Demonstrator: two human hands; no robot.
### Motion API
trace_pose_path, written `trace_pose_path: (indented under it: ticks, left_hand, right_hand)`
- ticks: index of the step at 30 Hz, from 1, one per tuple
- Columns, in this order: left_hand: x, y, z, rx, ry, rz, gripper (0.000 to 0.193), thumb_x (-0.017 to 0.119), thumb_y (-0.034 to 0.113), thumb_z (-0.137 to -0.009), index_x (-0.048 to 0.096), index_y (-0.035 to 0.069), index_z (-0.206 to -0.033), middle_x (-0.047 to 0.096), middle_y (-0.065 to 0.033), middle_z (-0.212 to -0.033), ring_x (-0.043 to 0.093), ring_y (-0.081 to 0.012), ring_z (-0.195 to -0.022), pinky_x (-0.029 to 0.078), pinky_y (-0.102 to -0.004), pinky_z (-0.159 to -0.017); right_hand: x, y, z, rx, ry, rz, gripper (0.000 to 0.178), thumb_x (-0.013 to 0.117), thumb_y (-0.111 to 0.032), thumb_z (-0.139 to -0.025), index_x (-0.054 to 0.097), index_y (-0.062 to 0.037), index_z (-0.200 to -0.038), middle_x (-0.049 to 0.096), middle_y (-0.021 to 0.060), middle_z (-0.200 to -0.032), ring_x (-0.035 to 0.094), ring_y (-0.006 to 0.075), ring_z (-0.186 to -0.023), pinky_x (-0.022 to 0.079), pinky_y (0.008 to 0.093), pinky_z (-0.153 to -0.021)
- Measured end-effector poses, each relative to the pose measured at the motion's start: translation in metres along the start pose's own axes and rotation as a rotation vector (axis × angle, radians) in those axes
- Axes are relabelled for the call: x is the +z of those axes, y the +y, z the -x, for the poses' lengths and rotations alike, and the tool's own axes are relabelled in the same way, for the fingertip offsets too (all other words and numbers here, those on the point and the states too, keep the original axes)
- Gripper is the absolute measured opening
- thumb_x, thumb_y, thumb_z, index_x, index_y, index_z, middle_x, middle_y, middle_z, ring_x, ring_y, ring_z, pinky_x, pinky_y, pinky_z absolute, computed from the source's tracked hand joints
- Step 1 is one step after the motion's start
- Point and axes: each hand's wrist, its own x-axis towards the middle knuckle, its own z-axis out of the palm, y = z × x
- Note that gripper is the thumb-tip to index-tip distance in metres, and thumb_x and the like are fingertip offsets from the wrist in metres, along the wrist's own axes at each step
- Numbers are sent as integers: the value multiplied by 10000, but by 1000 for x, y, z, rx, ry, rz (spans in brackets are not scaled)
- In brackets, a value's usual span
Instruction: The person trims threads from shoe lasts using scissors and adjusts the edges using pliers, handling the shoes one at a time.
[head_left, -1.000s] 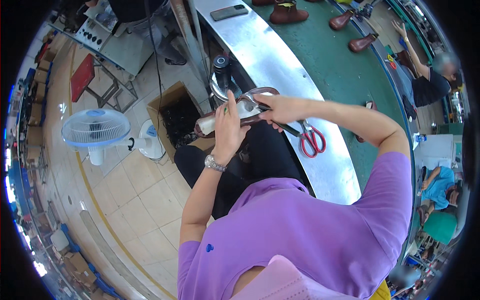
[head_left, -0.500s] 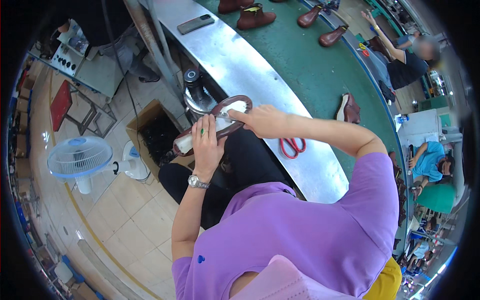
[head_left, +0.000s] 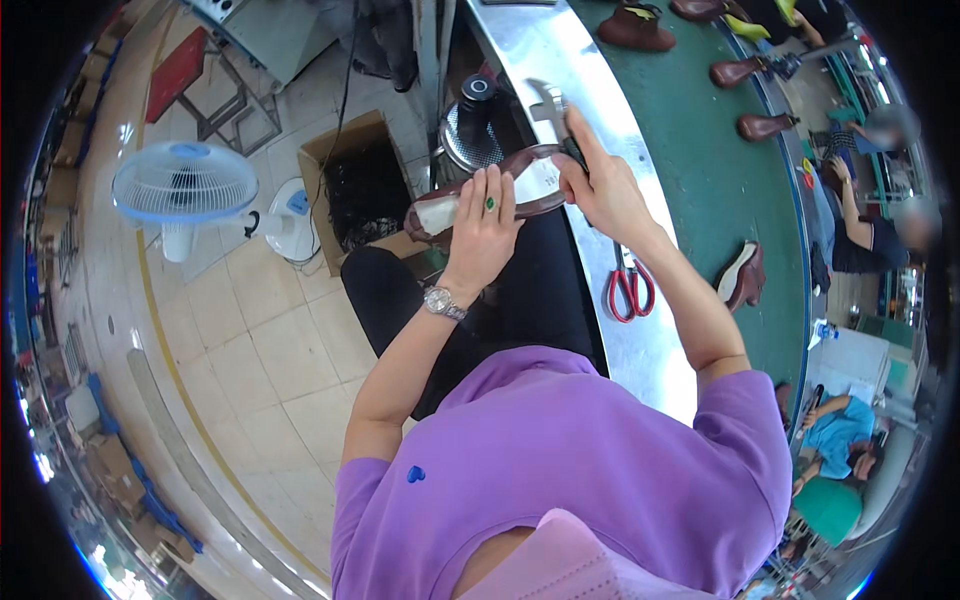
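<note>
- Since the half-second-earlier frame: hammer [head_left: 548, 105] lifted off the sole; its head now shows beyond the shoe [head_left: 540, 180], against the bench [head_left: 655, 365]. The right hand [head_left: 603, 190] has risen with it.
- Right hand: fingers closed around the hammer handle, beside the shoe's far end. Contact with the shoe cannot be told.
- Left hand [head_left: 483, 235]: fingers side by side across the sole, gripping the shoe at its middle. Watch [head_left: 440, 299] on the wrist, green-stoned ring on one finger.
- Shoe: sole side up above the lap, beside the bench edge; pale sole surface inside a brown rim.
- Scissors [head_left: 634, 300]: on the bench, red handles toward the wearer, blades partly hidden by the right forearm.
- Green belt [head_left: 690, 160] beyond the bench: a brown boot [head_left: 637, 30] near the top of view; a brown shoe with a whitish sole lies farther down.
- Left of the lap: carton [head_left: 318, 165] with dark contents; fan [head_left: 185, 190] near it on the tiled floor.
</note>
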Motion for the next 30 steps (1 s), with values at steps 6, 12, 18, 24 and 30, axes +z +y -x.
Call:
trace_pose_path:
  ticks: [6,12,18,24,30]
  left_hand:
    - [0,-6,6,9,-82,-72,606,638,224,-754,435,-96,-1228,441,-258,-1265,435,-358,-1183,324,-421,-1022]
    - [2,1,1,0,-69,-75,605,646,215,-743,444,-99,-1220,442,-258,-1262,438,-359,-1179,327,-420,-1018]
    - [1,4,0,-20,-88,-83,610,643,232,-745,444,-98,-1218,443,-258,-1260,435,-357,-1181,323,-419,-1022]
    - [3,-1,-1,-63,-12,20,631,706,144,-690,442,-106,-1205,459,-241,-1228,441,-373,-1153,350,-427,-992]
    - [8,-1,-7,-59,-2,13,611,695,142,-705,441,-115,-1197,459,-234,-1216,427,-391,-1168,345,-440,-1002]
  right_hand:
    - [-1,4,-2,68,-325,159,553,505,-139,-896,264,-122,-1394,568,124,-610,588,228,-518,459,347,-527]
    - [27,46,0,-131,43,330,560,502,-128,-894,263,-116,-1400,568,89,-603,581,187,-509,462,325,-520]
    - [16,24,2,129,39,-43,567,518,-161,-877,284,-116,-1391,603,149,-650,606,255,-522,475,376,-561]
    - [6,2,-2,-33,-11,140,537,521,-156,-869,316,-128,-1365,602,251,-702,583,440,-648,457,492,-631]
    - [13,6,-8,-39,-167,325,588,533,-145,-833,300,-164,-1373,604,251,-687,596,436,-660,461,520,-611]
